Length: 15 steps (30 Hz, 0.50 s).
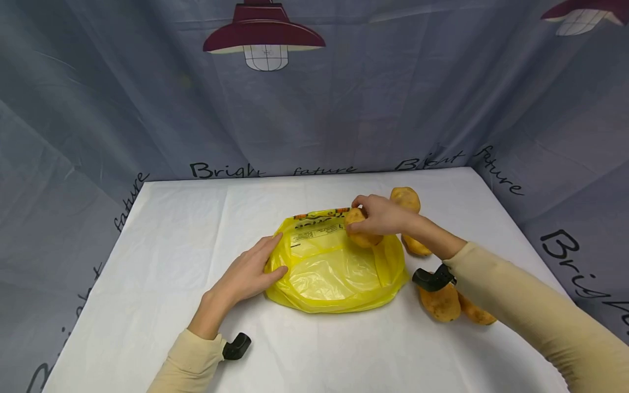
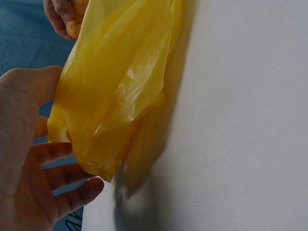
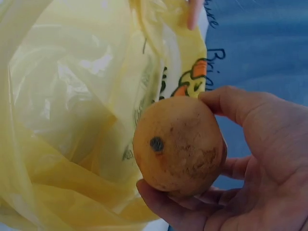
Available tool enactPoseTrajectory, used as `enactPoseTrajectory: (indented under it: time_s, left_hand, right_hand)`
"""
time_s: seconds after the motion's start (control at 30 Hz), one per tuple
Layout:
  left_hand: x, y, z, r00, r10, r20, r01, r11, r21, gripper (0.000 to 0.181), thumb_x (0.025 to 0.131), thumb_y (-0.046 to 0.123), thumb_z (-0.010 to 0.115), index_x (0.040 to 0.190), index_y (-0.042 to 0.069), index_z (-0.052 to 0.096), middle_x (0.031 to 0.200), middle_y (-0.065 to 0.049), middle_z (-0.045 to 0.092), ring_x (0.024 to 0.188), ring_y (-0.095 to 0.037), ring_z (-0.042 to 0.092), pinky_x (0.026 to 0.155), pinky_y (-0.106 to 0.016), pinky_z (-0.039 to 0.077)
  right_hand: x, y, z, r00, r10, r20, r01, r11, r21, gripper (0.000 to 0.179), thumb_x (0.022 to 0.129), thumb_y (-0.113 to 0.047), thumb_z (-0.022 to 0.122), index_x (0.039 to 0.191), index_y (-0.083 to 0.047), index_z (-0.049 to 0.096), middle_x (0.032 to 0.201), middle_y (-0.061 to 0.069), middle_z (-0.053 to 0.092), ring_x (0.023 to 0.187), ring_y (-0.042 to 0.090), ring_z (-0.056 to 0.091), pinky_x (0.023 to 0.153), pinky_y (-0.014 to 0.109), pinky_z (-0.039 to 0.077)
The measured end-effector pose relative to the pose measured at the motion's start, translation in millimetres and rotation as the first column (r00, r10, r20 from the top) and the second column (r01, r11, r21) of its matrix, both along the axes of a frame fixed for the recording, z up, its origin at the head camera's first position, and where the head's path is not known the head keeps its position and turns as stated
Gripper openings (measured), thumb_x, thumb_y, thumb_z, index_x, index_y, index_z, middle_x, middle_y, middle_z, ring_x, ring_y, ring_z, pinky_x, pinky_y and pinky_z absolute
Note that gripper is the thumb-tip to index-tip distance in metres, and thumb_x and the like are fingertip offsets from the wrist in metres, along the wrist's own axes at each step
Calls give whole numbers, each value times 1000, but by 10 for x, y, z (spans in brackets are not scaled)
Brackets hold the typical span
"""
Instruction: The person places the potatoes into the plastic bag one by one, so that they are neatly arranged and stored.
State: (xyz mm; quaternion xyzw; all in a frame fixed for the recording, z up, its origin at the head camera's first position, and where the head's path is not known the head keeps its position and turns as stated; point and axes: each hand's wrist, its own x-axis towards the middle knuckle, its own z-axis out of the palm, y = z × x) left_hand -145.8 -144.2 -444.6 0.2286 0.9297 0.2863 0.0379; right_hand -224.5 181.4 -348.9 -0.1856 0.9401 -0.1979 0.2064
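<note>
Nearest the camera: right sleeve [image 1: 530, 308], crossing the surface [image 1: 147, 300] from lower right. Right hand [image 1: 385, 214]: fingers clamped round a potato [image 3: 178, 144], which is at the right rear part of the yellow bag's [image 1: 334, 305] mouth. Left hand [image 1: 248, 273] at the bag's left side, fingers apart, against the film. Four other potatoes [image 1: 442, 307] lie right of the bag.

Technique (judgement): left hand best steadies the rim without tugging; thin film would likely fold or slide. Bring the potato toward the middle, clear of the rim, and let go low; a high drop could drag the wall inward. Lift fingers straight out.

Hidden: forearm and black wrist piece [image 1: 433, 278] cover parts of the loose potatoes. Some right fingers pass behind the potato; some left fingertips, behind the film. Potato touching bag wall: cannot tell. Bag print creased, mostly unreadable.
</note>
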Motion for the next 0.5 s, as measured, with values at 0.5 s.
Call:
enactPoseTrajectory:
  time_s: [0.5]
  left_hand:
    - [4, -3, 3, 1000, -6, 4, 6, 1000, -10, 78, 94, 41, 65, 158, 10, 34, 153, -4, 45, 135, -27, 48, 108, -46, 41]
  right_hand:
    - [132, -196, -163, 990, -16, -142, 44, 980, 195, 66, 89, -36, 75, 139, 1, 52, 118, 20, 54, 88, 29, 59, 78, 41, 53]
